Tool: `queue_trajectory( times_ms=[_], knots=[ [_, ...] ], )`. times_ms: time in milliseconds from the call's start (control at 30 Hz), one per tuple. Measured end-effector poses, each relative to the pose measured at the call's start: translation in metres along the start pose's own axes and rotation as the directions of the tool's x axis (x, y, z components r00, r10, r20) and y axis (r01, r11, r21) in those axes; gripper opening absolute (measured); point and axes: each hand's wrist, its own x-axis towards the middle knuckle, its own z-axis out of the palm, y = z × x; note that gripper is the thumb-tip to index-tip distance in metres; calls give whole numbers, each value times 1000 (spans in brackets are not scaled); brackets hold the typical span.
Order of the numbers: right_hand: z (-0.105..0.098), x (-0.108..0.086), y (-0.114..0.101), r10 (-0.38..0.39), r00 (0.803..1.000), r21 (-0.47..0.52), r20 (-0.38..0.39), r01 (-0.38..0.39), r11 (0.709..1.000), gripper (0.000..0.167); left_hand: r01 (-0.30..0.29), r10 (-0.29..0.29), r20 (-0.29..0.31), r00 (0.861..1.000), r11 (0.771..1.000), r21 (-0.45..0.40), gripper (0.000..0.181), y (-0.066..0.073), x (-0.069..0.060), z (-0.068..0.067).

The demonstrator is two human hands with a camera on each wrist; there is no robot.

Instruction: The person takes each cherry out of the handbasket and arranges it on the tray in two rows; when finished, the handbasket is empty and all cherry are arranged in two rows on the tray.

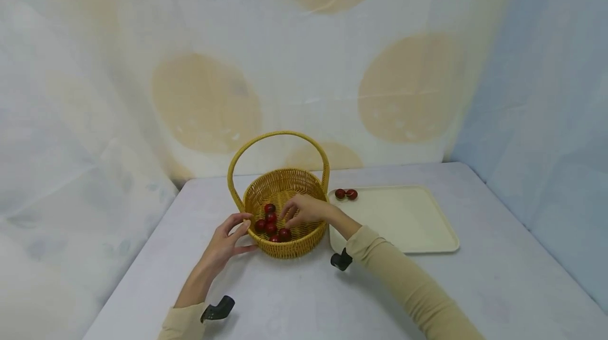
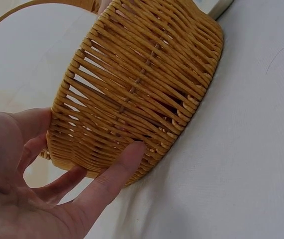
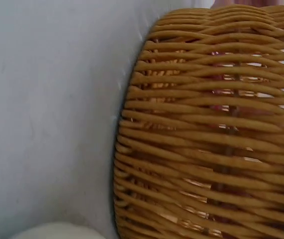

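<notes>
A yellow-brown wicker basket (image 1: pixel 294 249) with a tall hooped handle stands on the table. Several small round dark red fruits (image 1: pixel 271 228), plum-like, lie inside at its near left. My left hand (image 1: pixel 223 245) holds the basket's left rim by the handle's foot; one finger lies along the woven outer wall (image 2: pixel 132 94). Reaching over the right rim, my right hand (image 1: pixel 306 209) is inside the basket, fingers bent loosely downward beside the fruits. No fruit shows between its thumb and fingers. In the right wrist view the basket wall (image 3: pixel 206 124) hides most of that hand.
To the right of the basket lies a cream rectangular tray (image 1: pixel 404 218), close against it. Two more dark red fruits (image 1: pixel 345 194) sit in its far left corner. A pale cloth covers the table (image 1: pixel 294 298), and patterned curtains hang behind and at both sides.
</notes>
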Motion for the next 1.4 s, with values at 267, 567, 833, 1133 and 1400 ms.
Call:
queue_trajectory(
  times_ms=[267,567,833,1133,1400],
  knots=[
    [3,10,3,-24,995,21,94,22,1000,29,-11,11,-3,1000,1000,20,53,0,4,0],
    [3,16,6,-23,985,27,172,19,999,28,-9,9,-3,1000,1000,29,52,1,4,-2],
    [4,20,6,-19,982,6,189,19,1000,29,-1,1,-5,1000,1000,19,49,1,4,-3],
    [4,20,6,-5,984,-24,178,9,1000,28,4,-3,-17,1000,1000,20,46,-1,7,-6],
    [4,19,6,9,985,-19,172,-6,1000,27,-2,3,-18,1000,1000,18,47,-1,7,-5]
  ],
)
